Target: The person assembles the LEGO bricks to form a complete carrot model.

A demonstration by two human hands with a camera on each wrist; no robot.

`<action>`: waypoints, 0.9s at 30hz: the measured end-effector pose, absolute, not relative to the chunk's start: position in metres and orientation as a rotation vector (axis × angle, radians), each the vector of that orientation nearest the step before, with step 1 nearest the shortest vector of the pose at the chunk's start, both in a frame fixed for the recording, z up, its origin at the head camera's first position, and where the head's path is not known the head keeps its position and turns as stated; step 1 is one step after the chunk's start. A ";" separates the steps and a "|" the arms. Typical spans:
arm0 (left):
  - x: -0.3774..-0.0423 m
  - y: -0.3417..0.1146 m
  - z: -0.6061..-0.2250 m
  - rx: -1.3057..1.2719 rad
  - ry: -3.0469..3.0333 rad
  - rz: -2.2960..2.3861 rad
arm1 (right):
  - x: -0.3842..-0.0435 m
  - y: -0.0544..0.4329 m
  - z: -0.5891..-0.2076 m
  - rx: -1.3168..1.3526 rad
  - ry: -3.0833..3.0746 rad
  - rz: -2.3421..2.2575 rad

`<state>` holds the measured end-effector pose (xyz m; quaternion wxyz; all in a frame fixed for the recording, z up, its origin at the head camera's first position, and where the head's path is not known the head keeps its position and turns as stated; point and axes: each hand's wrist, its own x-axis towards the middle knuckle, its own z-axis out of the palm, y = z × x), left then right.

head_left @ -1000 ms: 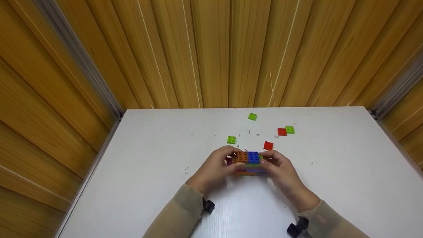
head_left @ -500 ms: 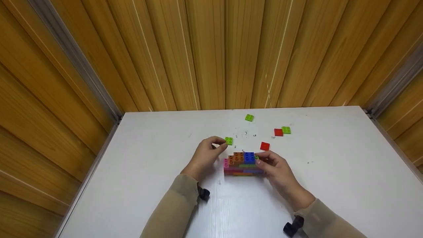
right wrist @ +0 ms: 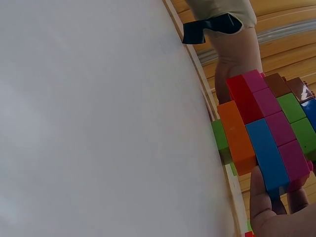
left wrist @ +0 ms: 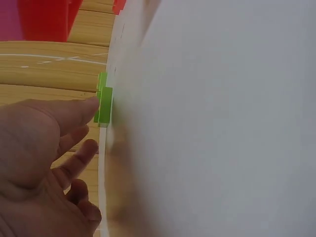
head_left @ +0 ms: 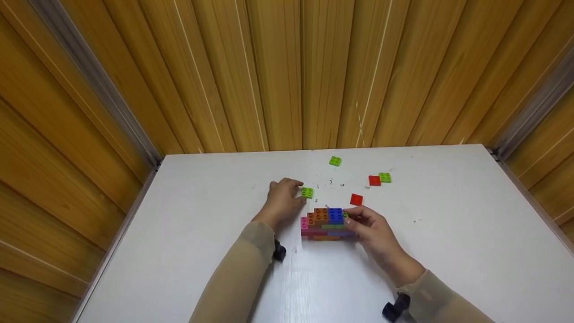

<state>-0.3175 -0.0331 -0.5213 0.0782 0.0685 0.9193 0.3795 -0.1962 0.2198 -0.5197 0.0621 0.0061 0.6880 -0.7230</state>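
Currently, right hand [head_left: 376,232] grips the multicoloured brick stack [head_left: 323,224] by one end; left hand [head_left: 282,198], grip spread, is just beside a green brick [head_left: 307,193].

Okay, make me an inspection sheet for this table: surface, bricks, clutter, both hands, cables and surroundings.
Surface: white table, marked in places.
Job's things: multicoloured brick assembly; four-stud lime-green brick by the left hand; lone red brick; second red brick beside a second lime-green brick; third lime-green brick near the far edge.
Clutter: dark specks; marks or debris, can't tell.
Left hand: fingers apart around the lime-green brick; contact unclear.
Right hand: grips the assembly's right end.
Cables: nothing seen.
Surroundings: wood-look panels; metal corner post; black wrist mounts.
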 end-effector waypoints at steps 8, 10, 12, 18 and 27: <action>-0.322 -0.026 -0.517 0.329 2.886 0.823 | -0.195 0.221 -0.518 0.031 2.047 -2.217; -0.322 -0.025 -0.516 0.353 2.902 0.772 | -0.195 0.221 -0.518 0.019 2.050 -2.213; -0.321 -0.024 -0.515 0.364 2.908 0.743 | -0.195 0.221 -0.517 0.012 2.060 -2.205; -0.319 -0.022 -0.511 0.352 2.878 0.767 | -0.195 0.221 -0.516 0.010 2.072 -2.188; -0.313 -0.032 -0.500 0.283 2.727 1.037 | -0.194 0.222 -0.515 -0.018 2.085 -2.166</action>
